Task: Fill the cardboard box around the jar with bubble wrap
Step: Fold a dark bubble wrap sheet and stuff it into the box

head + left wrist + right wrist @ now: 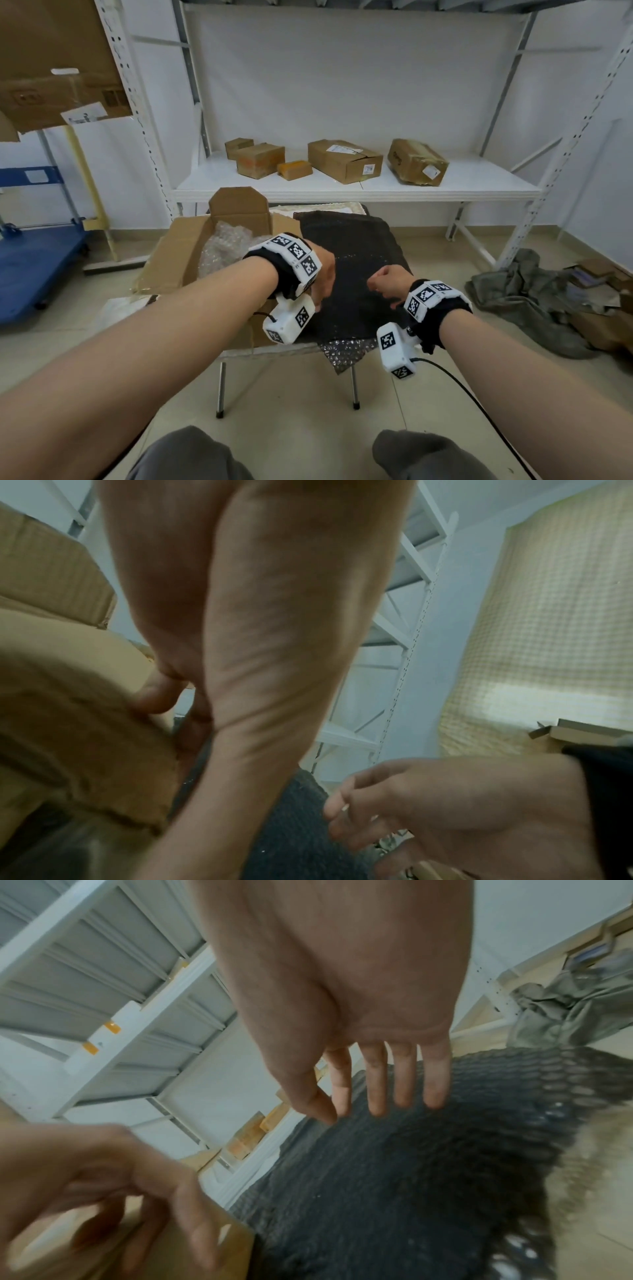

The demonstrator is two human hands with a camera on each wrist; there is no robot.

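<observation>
White shelving [356, 192] is standing behind a small table [339, 209] carrying everything. Both the left hand [323, 274] and the right hand [388, 282] are hovering empty with loose fingers over dark bubble wrap [352, 260] covering the table's right side. Against its left edge, the open cardboard box [181, 250] is holding clear wrap [222, 246]; the jar is hidden.
</observation>
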